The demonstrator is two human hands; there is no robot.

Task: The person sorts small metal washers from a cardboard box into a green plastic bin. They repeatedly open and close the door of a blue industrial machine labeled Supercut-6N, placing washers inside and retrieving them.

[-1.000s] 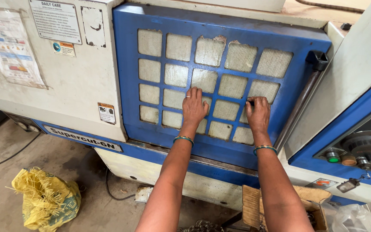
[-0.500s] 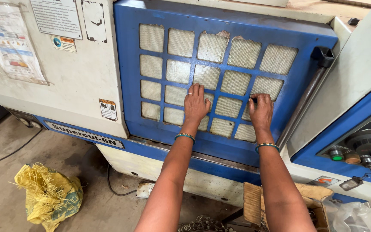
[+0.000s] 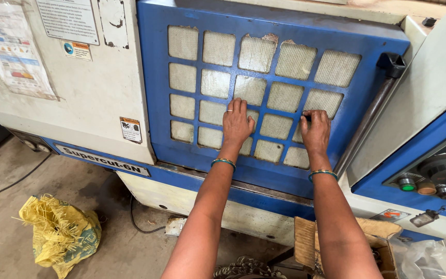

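Door panel (image 3: pixel 264 98), blue steel with mesh-backed window grid, centre frame on machine front: judged heavy, rigid, sliding; left hand (image 3: pixel 236 124) laid flat and open, right hand (image 3: pixel 316 130) curled against a grid bar; side handle bar (image 3: pixel 367 121) judged the better hold.

Bare concrete floor (image 3: pixel 21 196) down here, dusty and stained. A frayed yellow sack (image 3: pixel 60 232) slumps on it at the near left, a dark cable (image 3: pixel 11 181) snakes across, and a cardboard box (image 3: pixel 336 248) sits near right.
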